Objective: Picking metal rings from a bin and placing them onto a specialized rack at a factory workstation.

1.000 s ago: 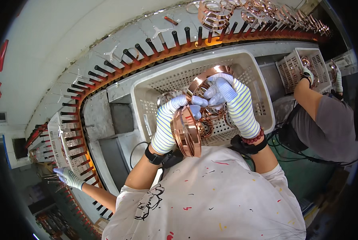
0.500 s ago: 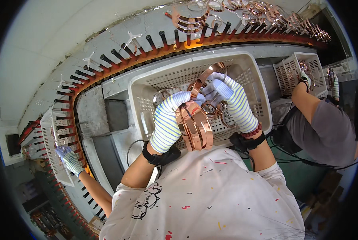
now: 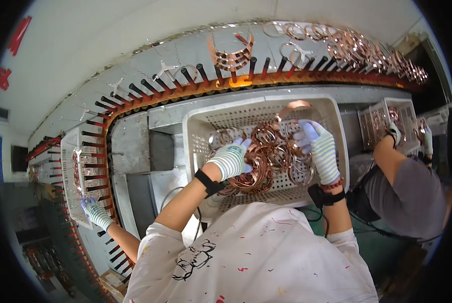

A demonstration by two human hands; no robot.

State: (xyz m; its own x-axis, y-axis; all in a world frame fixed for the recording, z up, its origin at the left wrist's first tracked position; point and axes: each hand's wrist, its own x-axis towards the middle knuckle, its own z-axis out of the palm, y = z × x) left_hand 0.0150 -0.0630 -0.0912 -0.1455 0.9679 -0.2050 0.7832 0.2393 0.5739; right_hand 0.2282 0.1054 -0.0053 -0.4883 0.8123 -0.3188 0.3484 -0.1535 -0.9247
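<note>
Copper coils [image 3: 266, 156], between both hands (in crate)

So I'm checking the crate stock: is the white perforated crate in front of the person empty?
No, the white crate holds a pile of copper rings that both gloved hands are in.

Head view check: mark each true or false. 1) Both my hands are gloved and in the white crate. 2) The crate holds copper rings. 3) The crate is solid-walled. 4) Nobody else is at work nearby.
1) True: left hand and right hand wear striped gloves inside the white crate.
2) True: copper rings fill it.
3) False: its walls are perforated.
4) False: a co-worker's hand shows at lower left and another person stands at right.
</note>
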